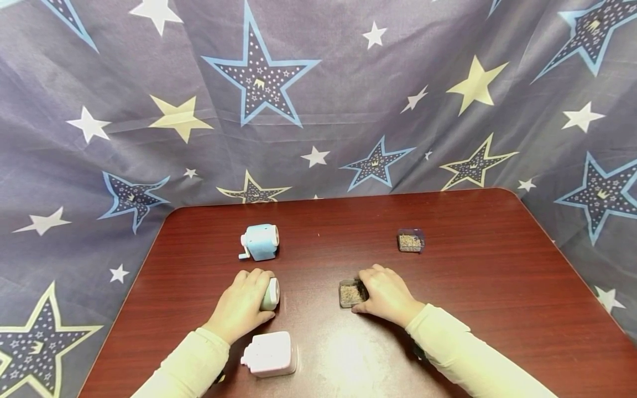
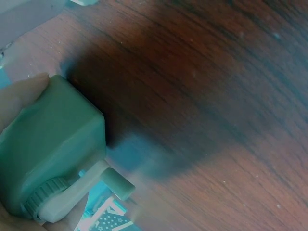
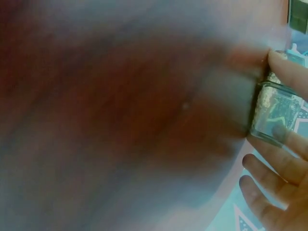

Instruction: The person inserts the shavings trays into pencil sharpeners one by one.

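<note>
Simultaneously grips a green crank sharpener (image 1: 270, 298) with the left hand (image 1: 241, 301), fingers curled over its body, and pinches a small clear container (image 3: 284, 108) with the right hand (image 1: 387, 293), between thumb and forefinger, with the other fingers spread apart. Holds both low at a dark red wood-grain table (image 1: 473, 237), well apart, with sharpener to the left and container to the right. Shows a pale crank (image 2: 72, 199) with a green knob (image 2: 118, 184) on one end of the sharpener, and tan granular bits (image 1: 351, 294), too fine to identify, inside the container. Just beyond the left hand, includes a pale blue sharpener (image 1: 261, 242) with crank pointing left; near the left sleeve (image 1: 191, 359), a pale pink piece (image 1: 270, 354) of similar shape. Farther off, beyond the right hand, includes a second container (image 1: 412, 232) with similar bits. Backed by a gray-purple curtain (image 1: 318, 110) printed with stars.
</note>
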`<action>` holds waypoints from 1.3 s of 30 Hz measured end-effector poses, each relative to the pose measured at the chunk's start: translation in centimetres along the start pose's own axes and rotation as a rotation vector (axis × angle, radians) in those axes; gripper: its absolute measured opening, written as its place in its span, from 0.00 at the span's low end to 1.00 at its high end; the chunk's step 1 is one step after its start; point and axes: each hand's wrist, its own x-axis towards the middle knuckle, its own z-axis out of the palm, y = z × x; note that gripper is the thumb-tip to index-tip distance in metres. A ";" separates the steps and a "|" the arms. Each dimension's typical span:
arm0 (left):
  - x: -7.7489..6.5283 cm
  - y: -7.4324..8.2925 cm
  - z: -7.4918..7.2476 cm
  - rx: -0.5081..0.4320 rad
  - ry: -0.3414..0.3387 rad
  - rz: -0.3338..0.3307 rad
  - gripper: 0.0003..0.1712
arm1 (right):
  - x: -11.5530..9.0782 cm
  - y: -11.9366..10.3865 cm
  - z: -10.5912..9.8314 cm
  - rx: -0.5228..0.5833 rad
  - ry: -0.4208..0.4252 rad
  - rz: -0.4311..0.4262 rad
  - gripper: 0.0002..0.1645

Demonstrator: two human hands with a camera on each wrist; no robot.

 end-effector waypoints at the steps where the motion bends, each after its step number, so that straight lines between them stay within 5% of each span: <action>1: 0.0 0.0 0.0 0.000 -0.001 -0.001 0.40 | 0.0 -0.1 0.0 0.002 0.000 0.000 0.34; 39: 0.0 -0.3 0.2 0.006 0.009 0.004 0.41 | 1.9 -2.7 0.4 0.046 -0.054 -0.019 0.30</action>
